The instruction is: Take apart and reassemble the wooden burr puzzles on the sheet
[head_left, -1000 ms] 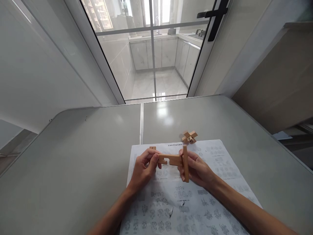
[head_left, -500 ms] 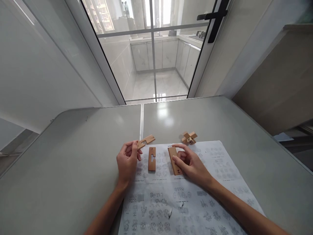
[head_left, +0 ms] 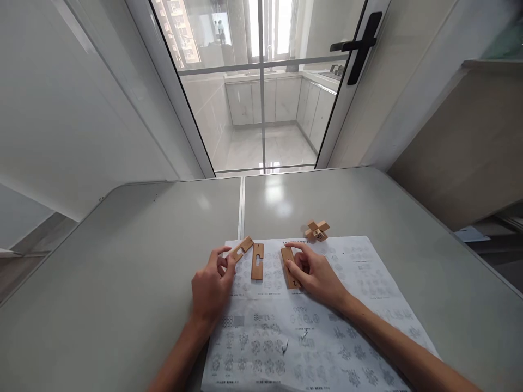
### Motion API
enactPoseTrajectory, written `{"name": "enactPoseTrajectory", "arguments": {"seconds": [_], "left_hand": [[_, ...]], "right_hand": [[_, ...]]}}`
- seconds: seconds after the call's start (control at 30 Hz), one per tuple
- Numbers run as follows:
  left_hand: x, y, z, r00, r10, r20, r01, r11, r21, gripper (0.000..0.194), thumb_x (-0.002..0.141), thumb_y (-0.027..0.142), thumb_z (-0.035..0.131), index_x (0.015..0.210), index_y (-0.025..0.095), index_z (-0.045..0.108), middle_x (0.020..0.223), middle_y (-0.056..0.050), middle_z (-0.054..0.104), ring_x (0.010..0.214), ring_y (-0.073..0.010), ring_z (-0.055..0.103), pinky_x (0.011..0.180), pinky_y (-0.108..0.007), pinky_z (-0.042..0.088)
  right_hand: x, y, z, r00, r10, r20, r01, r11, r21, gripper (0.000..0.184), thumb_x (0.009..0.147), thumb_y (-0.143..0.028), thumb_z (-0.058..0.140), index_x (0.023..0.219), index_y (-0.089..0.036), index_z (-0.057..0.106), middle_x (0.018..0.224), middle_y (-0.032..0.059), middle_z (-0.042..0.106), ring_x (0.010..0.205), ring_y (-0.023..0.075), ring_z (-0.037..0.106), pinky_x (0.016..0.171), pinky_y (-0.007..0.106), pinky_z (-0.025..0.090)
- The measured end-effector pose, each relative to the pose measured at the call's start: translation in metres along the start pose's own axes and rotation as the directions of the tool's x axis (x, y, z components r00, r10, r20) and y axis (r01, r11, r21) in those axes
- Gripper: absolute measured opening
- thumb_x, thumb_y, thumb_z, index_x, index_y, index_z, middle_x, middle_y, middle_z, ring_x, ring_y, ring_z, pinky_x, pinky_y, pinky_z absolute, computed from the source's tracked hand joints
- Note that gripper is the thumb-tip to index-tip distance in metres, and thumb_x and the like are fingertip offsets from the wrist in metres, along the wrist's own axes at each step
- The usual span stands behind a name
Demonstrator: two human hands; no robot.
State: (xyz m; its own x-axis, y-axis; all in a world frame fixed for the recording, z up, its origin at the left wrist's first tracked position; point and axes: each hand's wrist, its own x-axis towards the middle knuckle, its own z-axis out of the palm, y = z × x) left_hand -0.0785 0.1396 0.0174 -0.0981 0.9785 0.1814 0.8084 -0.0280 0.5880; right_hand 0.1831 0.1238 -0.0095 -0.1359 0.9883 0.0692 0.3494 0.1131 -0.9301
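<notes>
My left hand pinches a notched wooden puzzle piece by its lower end, the piece slanting up to the right. Just right of it lies a second notched wooden piece marked 1, flat on the printed sheet and touched by neither hand. My right hand is closed on a wooden piece marked 2, thumb on its face and index finger at its top end. Beyond the right hand sits a cross-shaped assembly of wooden pieces, at the sheet's far edge.
A large paper sheet printed with diagrams lies under the pieces, with two small tears in it. The grey table has a seam. Past its far edge stands a glazed door with a black handle.
My left hand has lowered its notched piece toward the sheet, and the piece is now tilted more steeply. My right hand keeps hold of piece 2. The camera view has shifted slightly.
</notes>
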Motion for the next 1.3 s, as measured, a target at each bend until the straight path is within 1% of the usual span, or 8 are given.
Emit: {"name": "enactPoseTrajectory", "arguments": {"seconds": [0.3,0.57,0.77,0.83,0.9,1.0,1.13,1.3], "left_hand": [[-0.006,0.004,-0.003,0.976,-0.028,0.218,-0.007,0.987,0.158,0.022,0.106,0.038,0.047,0.113,0.025,0.064,0.082,-0.001,0.075,0.071,-0.0218,0.070,0.063,-0.028,0.037],[-0.012,0.020,-0.013,0.949,0.032,0.313,-0.118,0.958,0.262,0.022,0.107,0.039,0.048,0.099,0.023,0.061,0.081,-0.003,0.072,0.073,-0.0224,0.069,0.060,-0.028,0.032],[-0.019,0.014,-0.015,0.945,0.088,0.314,-0.165,0.960,0.225,0.024,0.106,0.040,0.048,0.115,0.021,0.060,0.084,-0.004,0.071,0.074,-0.0249,0.070,0.062,-0.031,0.040],[-0.020,0.008,-0.012,0.949,0.165,0.270,-0.215,0.962,0.167,0.025,0.104,0.038,0.051,0.121,0.020,0.058,0.095,-0.007,0.071,0.082,-0.0265,0.071,0.070,-0.035,0.048],[-0.020,0.002,-0.007,0.933,0.307,0.187,-0.328,0.940,0.093,0.027,0.101,0.033,0.056,0.124,0.020,0.057,0.115,-0.012,0.069,0.105,-0.0294,0.069,0.088,-0.040,0.053],[-0.017,-0.006,0.002,0.900,0.421,0.112,-0.428,0.902,0.051,0.045,0.096,0.037,0.065,0.137,0.023,0.052,0.140,-0.016,0.060,0.129,-0.0347,0.058,0.107,-0.051,0.048],[-0.013,-0.005,0.012,0.866,0.471,0.169,-0.487,0.871,0.066,0.075,0.089,0.048,0.077,0.151,0.025,0.042,0.160,-0.017,0.046,0.150,-0.0393,0.040,0.119,-0.058,0.037],[-0.007,0.004,0.028,0.833,0.503,0.231,-0.539,0.833,0.128,0.068,0.091,0.045,0.075,0.150,0.026,0.047,0.168,-0.015,0.040,0.156,-0.0415,0.033,0.125,-0.062,0.029]], "right_hand": [[0.009,-0.003,0.008,1.000,-0.001,-0.021,-0.003,0.977,-0.214,0.033,0.101,-0.040,0.053,0.124,-0.018,0.062,0.064,-0.0060,0.056,0.057,0.0168,0.053,0.059,0.029,0.037],[0.017,-0.026,0.025,0.998,0.052,0.031,-0.018,0.742,-0.670,0.029,0.110,-0.031,0.040,0.126,-0.018,0.059,0.084,0.0044,0.077,0.077,0.0226,0.072,0.061,0.029,0.033],[0.030,-0.040,0.043,0.997,0.073,0.035,-0.024,0.680,-0.733,0.027,0.112,-0.030,0.037,0.123,-0.016,0.058,0.099,0.0128,0.080,0.089,0.0278,0.076,0.068,0.031,0.039],[0.035,-0.042,0.048,0.996,0.078,0.053,-0.012,0.667,-0.745,0.025,0.112,-0.028,0.037,0.122,-0.016,0.057,0.102,0.0139,0.080,0.093,0.0287,0.076,0.070,0.031,0.041],[0.038,-0.044,0.053,0.994,0.082,0.077,0.003,0.659,-0.752,0.024,0.112,-0.027,0.036,0.120,-0.016,0.056,0.103,0.0150,0.080,0.094,0.0292,0.077,0.073,0.031,0.043],[0.042,-0.046,0.057,0.990,0.081,0.118,0.035,0.658,-0.752,0.019,0.110,-0.023,0.043,0.121,-0.016,0.056,0.105,0.0170,0.079,0.094,0.0297,0.077,0.074,0.031,0.044],[0.043,-0.048,0.055,0.987,0.056,0.153,0.073,0.686,-0.724,0.027,0.105,-0.018,0.047,0.131,-0.015,0.055,0.109,0.0167,0.079,0.097,0.0295,0.076,0.074,0.031,0.044],[0.037,-0.040,0.047,0.990,-0.020,0.142,0.110,0.745,-0.658,0.037,0.110,-0.022,0.036,0.144,-0.015,0.048,0.108,0.0132,0.080,0.098,0.0261,0.076,0.075,0.031,0.044]]}}
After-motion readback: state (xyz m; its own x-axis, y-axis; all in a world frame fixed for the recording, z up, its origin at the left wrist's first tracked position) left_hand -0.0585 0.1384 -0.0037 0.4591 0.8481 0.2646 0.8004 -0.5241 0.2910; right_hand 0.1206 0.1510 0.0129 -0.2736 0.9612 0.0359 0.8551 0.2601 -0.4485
